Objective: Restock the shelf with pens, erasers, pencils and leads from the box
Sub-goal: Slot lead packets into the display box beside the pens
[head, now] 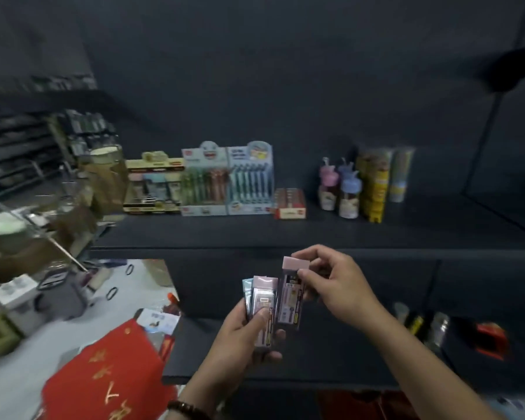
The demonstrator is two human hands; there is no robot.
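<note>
1. Single eraser: a pink block in a printed sleeve, held upright in the near centre, in front of the edge of the upper shelf. It stands just right of the stack and appears to touch it.
2. Stack of erasers: several sleeved packets fanned together, pink in front with a teal edge showing at the left.
3. Right hand: thumb and fingers pinch the top of the single eraser. The thumb covers part of its sleeve.
4. Left hand: curled round the lower half of the stack, with the thumb pressed across the front packet and hiding its lower print. A beaded bracelet sits on the wrist.
5. The two hands are close together, each clamped on its own erasers.
6. Far row on the upper shelf, left to right:
   - a yellow-and-black display tray;
   - two pen display boxes, side by side and touching;
   - a low red-and-white carton, just beside them;
   - small bottles with pastel caps, set apart;
   - yellow tubes;
   - a pale tube.
7. Lower shelf: lies below the hands and forearms. At its right are blurred packets and a red-and-black object, neither sharp enough to identify.
8. Red box: stands near left on the floor, with gold characters on it and its flaps open.
9. Left margin: blurred floor clutter.
</note>
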